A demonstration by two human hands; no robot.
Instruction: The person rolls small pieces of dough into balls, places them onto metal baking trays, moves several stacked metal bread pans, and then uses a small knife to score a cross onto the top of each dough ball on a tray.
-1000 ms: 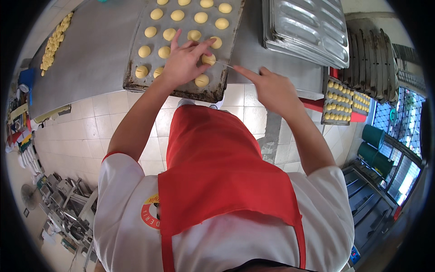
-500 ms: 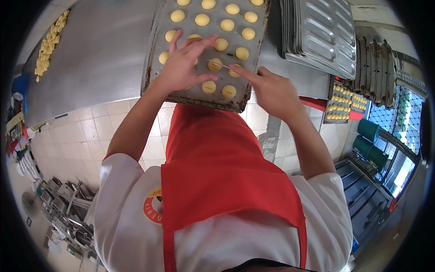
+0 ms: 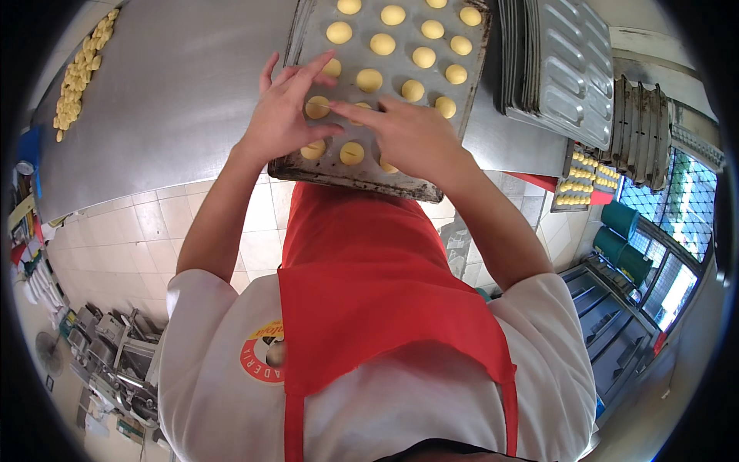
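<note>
A dark-edged metal baking tray [image 3: 354, 182] lies before me with rows of round yellow dough balls on it. Above its near left part, my left hand [image 3: 291, 112] is spread, fingers apart, around a dough ball [image 3: 316, 107] at the left edge. My right hand [image 3: 416, 137] is closed on a thin blade, index finger stretched along it, its tip at that same ball. Most of the blade is hidden by the hand. In the nearest row, a dough ball [image 3: 352, 153] bears a slit across its top; its neighbour on the left is slit too.
A pile of small dough pieces [image 3: 81, 73] sits at the far left of the steel table [image 3: 177, 92]. Stacked moulded pans [image 3: 566, 69] stand right of the tray. Beyond them are dark pans [image 3: 643, 135] on edge and another tray of dough balls [image 3: 573, 185].
My right hand has moved left with the blade, from a ball in the middle of the row to the leftmost one. The tray appears farther right in view.
</note>
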